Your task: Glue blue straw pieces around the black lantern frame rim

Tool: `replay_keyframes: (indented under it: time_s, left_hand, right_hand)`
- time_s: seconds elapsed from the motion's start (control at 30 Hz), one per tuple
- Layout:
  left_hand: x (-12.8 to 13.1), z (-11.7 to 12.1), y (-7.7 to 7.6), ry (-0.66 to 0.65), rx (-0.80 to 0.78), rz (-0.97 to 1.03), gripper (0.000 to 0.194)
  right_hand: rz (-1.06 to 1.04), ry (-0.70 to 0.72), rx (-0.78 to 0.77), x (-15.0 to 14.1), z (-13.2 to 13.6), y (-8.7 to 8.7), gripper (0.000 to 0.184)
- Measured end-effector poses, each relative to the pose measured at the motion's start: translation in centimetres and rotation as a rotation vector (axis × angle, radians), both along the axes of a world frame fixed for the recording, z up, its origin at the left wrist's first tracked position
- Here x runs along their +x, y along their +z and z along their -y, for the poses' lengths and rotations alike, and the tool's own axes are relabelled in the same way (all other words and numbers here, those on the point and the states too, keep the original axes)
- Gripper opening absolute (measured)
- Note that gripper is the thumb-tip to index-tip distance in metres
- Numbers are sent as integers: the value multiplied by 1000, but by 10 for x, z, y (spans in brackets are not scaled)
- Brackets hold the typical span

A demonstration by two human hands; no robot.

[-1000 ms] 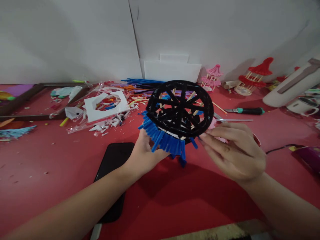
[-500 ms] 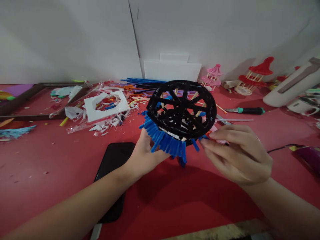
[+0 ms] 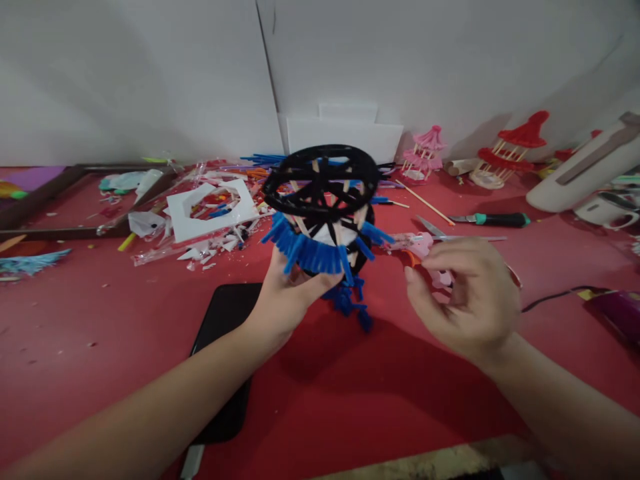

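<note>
My left hand [image 3: 280, 293] is closed around the lower part of a small pagoda model [image 3: 320, 257] and holds it above the table. The model has a black spoked ring on top, pale sticks beneath it and a fringe of blue pipe-cleaner pieces around its middle. Loose-looking blue pieces [image 3: 345, 300] hang or lie below; which, I cannot tell. To the right, apart from the model, my right hand [image 3: 470, 300] has its fingers curled, with a gap between thumb and forefinger and nothing visible in it. Behind it are pink pieces [image 3: 421, 244] and a pointed metal blade [image 3: 430, 227].
A phone [image 3: 227, 313] lies by my left forearm. Scraps and a cut white board [image 3: 213, 210] cover the back left. Behind stand a pink model [image 3: 425, 153] and a red one [image 3: 515, 153]. A craft knife [image 3: 500, 221] and a mug [image 3: 607, 210] are at right.
The model has moved left and tilted more upright, showing its sticks and inside. My right hand has come away from its edge, and its thumb and forefinger have parted.
</note>
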State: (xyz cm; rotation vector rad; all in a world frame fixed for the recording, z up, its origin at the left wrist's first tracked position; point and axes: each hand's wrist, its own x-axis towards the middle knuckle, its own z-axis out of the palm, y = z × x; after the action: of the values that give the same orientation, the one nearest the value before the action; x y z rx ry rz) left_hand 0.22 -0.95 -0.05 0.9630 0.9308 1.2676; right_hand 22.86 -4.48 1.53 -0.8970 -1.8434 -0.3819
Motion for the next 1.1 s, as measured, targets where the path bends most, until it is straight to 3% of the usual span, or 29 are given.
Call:
replay_keyframes:
  time_s: [0.17, 0.27, 0.47, 0.73, 0.93, 1.1]
  left_hand:
    - [1, -7, 4, 81, -36, 69, 57]
    - [1, -7, 3, 79, -32, 55, 56]
    - [2, -5, 2, 50, 1, 25, 62]
    - [2, -6, 0, 53, 21, 28, 65]
    - [-2, -4, -5, 41, 81, -41, 56]
    - [-1, -4, 3, -20, 307, -259, 30]
  right_hand:
    - [301, 219, -533, -5, -4, -6, 9]
    - [334, 220, -672, -10, -4, -15, 9]
    - [337, 209, -658, -14, -7, -29, 16]
    - [396, 169, -627, -20, -4, -24, 13]
    - [-9, 113, -297, -22, 6, -6, 9]
    - [-211, 73, -348, -32, 20, 11, 13]
